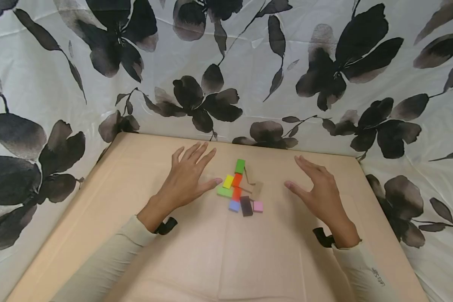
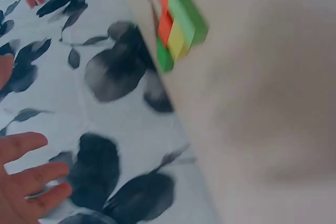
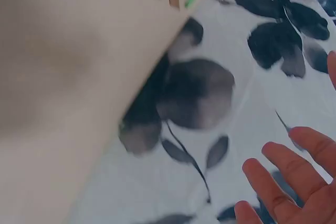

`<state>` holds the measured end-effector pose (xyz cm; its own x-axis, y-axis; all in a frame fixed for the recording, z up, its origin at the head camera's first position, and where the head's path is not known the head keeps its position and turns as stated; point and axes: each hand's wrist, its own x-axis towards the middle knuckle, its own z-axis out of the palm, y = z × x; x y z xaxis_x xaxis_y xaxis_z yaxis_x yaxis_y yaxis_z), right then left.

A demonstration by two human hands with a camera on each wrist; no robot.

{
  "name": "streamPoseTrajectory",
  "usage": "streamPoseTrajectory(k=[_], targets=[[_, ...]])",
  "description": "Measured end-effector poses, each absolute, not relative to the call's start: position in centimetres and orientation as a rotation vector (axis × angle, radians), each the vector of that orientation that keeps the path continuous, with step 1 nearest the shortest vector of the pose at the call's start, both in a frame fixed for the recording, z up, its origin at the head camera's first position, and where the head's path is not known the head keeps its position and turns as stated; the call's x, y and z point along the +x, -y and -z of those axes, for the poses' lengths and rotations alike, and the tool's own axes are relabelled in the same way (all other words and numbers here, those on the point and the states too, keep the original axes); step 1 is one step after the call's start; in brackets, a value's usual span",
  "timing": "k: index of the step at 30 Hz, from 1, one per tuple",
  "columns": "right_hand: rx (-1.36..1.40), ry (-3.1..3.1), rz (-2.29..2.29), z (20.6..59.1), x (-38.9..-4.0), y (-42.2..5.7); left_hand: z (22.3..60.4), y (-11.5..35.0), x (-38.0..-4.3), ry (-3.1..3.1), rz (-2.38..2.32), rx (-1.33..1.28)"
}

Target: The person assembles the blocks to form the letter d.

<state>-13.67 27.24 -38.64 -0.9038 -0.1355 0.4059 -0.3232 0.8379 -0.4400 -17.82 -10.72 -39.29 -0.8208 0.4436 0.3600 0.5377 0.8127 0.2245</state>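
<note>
A small cluster of colored blocks lies around the middle of the board in the head view. It holds a green block (image 1: 240, 166), a yellow block (image 1: 228, 181), a light green block (image 1: 225, 192), red-orange blocks (image 1: 237, 193), a blue block (image 1: 234, 205), a dark block (image 1: 246, 206), a pink block (image 1: 258, 206) and tan pieces (image 1: 256, 191) that blend with the board. My left hand (image 1: 186, 178) hovers left of them, fingers spread, thumb tip close to the yellow block. Farther off on the right, my right hand (image 1: 321, 193) has its fingers extended and holds nothing.
Under the blocks is a light tan board (image 1: 264, 260) with a straight far edge. White cloth with dark flowers (image 1: 207, 100) hangs behind it and along both sides. Each wrist wears a black strap, the left strap (image 1: 167, 225) and the right strap (image 1: 323, 238).
</note>
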Motion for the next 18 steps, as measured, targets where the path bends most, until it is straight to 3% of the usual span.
streamPoseTrajectory(k=[18], targets=[[0.274, 2.967, -0.939, 45.1, -15.5, -23.7, 46.3, 2.8, -23.1, 2.765, 0.911, -0.701]])
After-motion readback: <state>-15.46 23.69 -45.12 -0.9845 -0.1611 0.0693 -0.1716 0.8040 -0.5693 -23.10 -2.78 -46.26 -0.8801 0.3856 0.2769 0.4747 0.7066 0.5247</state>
